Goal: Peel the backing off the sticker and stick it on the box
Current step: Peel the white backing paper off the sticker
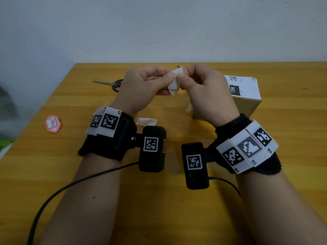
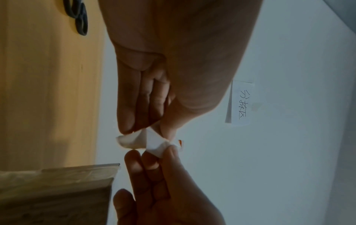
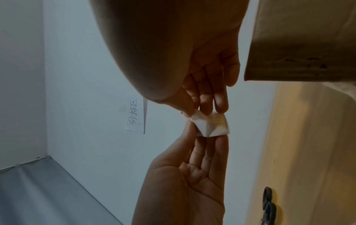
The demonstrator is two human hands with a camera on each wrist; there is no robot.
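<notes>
A small white sticker sheet (image 1: pixel 173 84) is held in the air above the far middle of the wooden table (image 1: pixel 159 209). My left hand (image 1: pixel 170 77) pinches its left side and my right hand (image 1: pixel 180 76) pinches its upper right corner, where a bit of orange shows. The sheet is bent and creased between the thumbs. The left wrist view shows the sticker sheet (image 2: pixel 152 141) between the left hand (image 2: pixel 148 130) and right hand (image 2: pixel 154 155). The right wrist view shows the same sheet (image 3: pixel 212 126) below my right hand (image 3: pixel 200 113). The cardboard box (image 1: pixel 247 96) stands just right of my right hand.
Black-handled scissors (image 1: pixel 111 83) lie at the far left of the table. A pink tag (image 1: pixel 53 123) sits near the left edge. A loose paper scrap (image 1: pixel 146 121) lies by my left wrist. A handwritten note (image 2: pixel 242 105) hangs on the wall behind.
</notes>
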